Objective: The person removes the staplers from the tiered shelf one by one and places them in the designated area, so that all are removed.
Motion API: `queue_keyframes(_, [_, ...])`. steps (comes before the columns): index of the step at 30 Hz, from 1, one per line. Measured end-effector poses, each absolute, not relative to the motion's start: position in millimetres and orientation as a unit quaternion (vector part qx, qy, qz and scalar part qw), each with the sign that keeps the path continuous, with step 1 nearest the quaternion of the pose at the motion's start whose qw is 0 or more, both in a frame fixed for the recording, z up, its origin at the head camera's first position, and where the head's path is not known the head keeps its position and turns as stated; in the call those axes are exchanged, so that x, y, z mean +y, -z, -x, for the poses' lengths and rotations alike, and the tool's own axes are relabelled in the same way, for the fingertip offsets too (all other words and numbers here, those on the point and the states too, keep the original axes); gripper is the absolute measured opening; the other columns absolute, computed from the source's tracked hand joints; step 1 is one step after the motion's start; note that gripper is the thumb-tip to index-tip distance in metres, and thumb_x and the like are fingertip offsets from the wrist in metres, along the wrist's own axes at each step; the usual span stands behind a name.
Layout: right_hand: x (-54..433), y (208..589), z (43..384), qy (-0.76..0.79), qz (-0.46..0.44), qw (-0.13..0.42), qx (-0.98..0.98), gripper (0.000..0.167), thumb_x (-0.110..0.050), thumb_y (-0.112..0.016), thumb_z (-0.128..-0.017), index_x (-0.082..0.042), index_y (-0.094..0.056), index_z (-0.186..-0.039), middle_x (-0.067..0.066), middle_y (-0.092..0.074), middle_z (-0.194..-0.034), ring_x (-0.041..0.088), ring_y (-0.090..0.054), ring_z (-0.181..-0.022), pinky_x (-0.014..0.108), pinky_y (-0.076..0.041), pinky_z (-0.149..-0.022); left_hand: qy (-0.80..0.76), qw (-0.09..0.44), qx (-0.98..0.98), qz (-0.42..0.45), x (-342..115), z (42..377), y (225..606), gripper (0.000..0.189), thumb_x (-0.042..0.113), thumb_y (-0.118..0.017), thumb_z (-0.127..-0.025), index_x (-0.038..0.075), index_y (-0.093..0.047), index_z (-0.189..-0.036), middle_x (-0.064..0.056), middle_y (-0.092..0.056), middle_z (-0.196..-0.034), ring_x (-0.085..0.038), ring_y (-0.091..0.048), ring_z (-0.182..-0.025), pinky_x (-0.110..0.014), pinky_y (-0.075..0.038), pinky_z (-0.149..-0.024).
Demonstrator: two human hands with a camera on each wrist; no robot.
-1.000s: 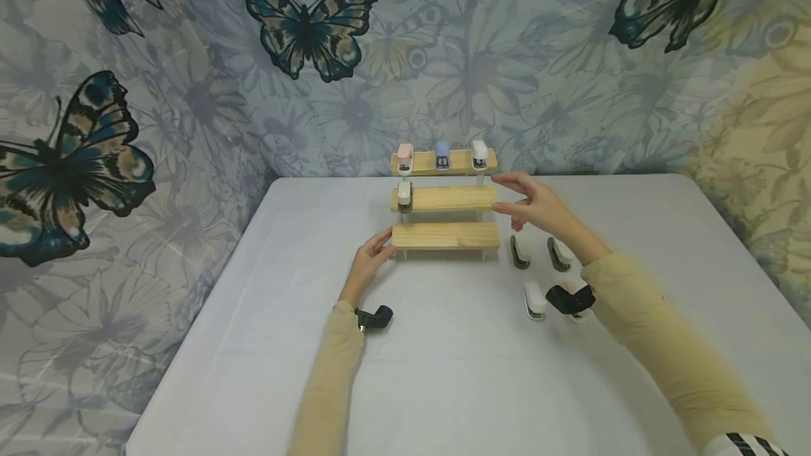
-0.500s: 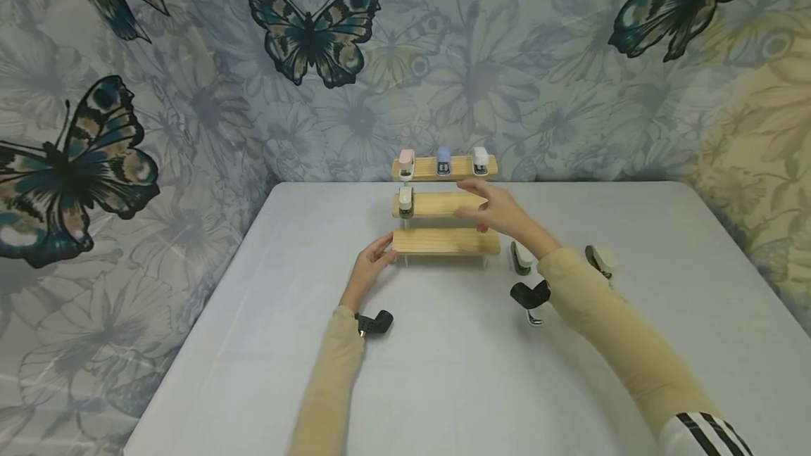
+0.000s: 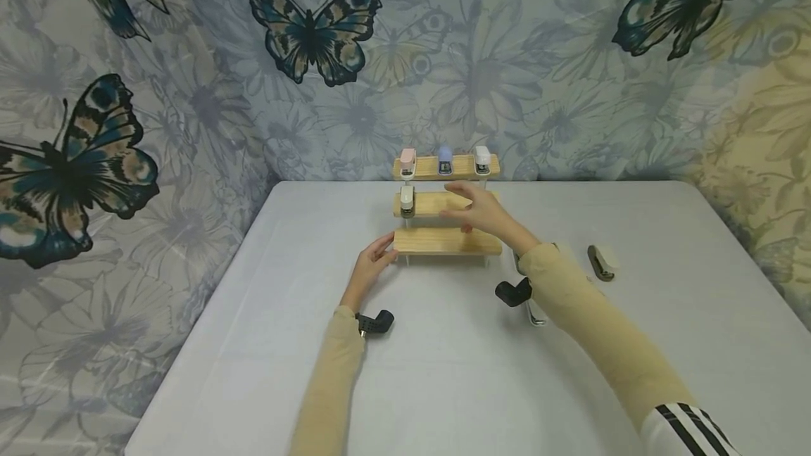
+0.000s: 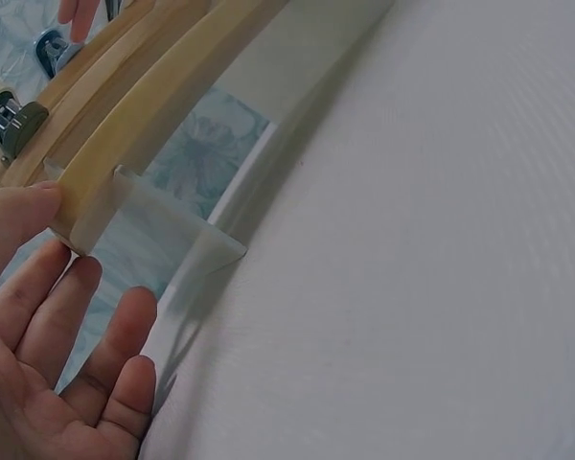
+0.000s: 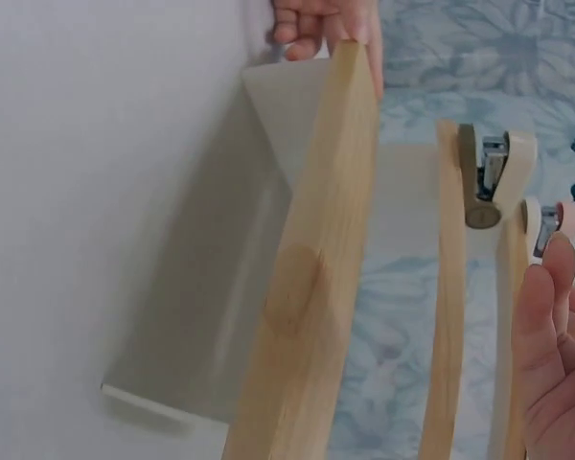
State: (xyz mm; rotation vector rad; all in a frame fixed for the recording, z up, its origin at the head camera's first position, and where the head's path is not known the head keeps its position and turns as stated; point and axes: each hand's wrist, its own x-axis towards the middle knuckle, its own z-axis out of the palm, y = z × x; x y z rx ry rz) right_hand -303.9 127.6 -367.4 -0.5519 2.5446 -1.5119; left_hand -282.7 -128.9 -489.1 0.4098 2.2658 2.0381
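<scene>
White worktop (image 3: 443, 371): right hand (image 3: 486, 215) at middle shelf (image 3: 431, 204), fingers apart, nothing visibly gripped, its cream stapler (image 3: 407, 201) left of them, long axis front-to-back; left hand (image 3: 367, 267) pinches left end of bottom shelf (image 3: 437, 243).

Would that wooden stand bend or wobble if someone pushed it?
The stand would likely stay stiff: its boards look thick. Staplers on it might slide, since the boards are rimless. A nudge may barely shift it while the left hand holds one end.
</scene>
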Motion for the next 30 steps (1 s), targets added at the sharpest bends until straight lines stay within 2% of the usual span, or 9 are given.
queue_keyframes(6, [117,358,304,0.523,0.156,0.083,0.834,0.065,-0.026,-0.069,-0.08,-0.007,-0.037,-0.133,0.014,-0.03,-0.14,0.034,-0.058,-0.061,0.034,-0.052,-0.058,-0.656,0.035,0.741,-0.142,-131,285,488,0.047,0.016,-0.058,-0.089,0.002,-0.043,-0.131,-0.01,-0.042,-0.133,-0.019,-0.054,-0.094,-0.03,-0.044,-0.082])
queue_keyframes(11, [113,364,311,0.526,0.146,0.081,0.834,0.065,-0.024,-0.07,-0.079,-0.007,-0.038,-0.133,0.012,-0.031,-0.14,0.037,-0.058,-0.06,0.034,-0.052,-0.056,-0.662,0.028,0.736,-0.138,-130,288,498,0.046,0.015,-0.058,-0.088,0.002,-0.044,-0.13,-0.01,-0.043,-0.133,-0.021,-0.053,-0.102,-0.03,-0.044,-0.084])
queue_keyframes(15, [107,367,314,0.528,0.139,0.088,0.833,0.068,-0.025,-0.071,-0.078,-0.008,-0.037,-0.133,0.012,-0.03,-0.141,0.03,-0.057,-0.055,0.034,-0.052,-0.057,-0.666,0.026,0.732,-0.141,-129,287,500,0.047,0.016,-0.059,-0.088,0.001,-0.044,-0.13,-0.01,-0.043,-0.133,-0.022,-0.052,-0.106,-0.031,-0.044,-0.086])
queue_keyframes(19, [102,372,317,0.543,0.138,0.103,0.822,0.074,-0.028,-0.073,-0.075,-0.008,-0.035,-0.135,0.012,-0.028,-0.142,0.022,-0.055,-0.054,0.034,-0.052,-0.058,-0.667,0.029,0.731,-0.139,-128,287,500,0.047,0.017,-0.059,-0.088,0.002,-0.044,-0.13,-0.01,-0.043,-0.133,-0.023,-0.053,-0.103,-0.033,-0.043,-0.086])
queue_keyframes(30, [91,379,321,0.563,0.137,0.104,0.808,0.075,-0.02,-0.073,-0.076,-0.005,-0.031,-0.136,0.016,-0.026,-0.142,0.023,-0.057,-0.056,0.034,-0.052,-0.058,-0.663,0.021,0.736,-0.139,-128,285,499,0.047,0.018,-0.059,-0.088,0.002,-0.045,-0.129,-0.009,-0.045,-0.131,-0.016,-0.055,-0.091,-0.029,-0.045,-0.081])
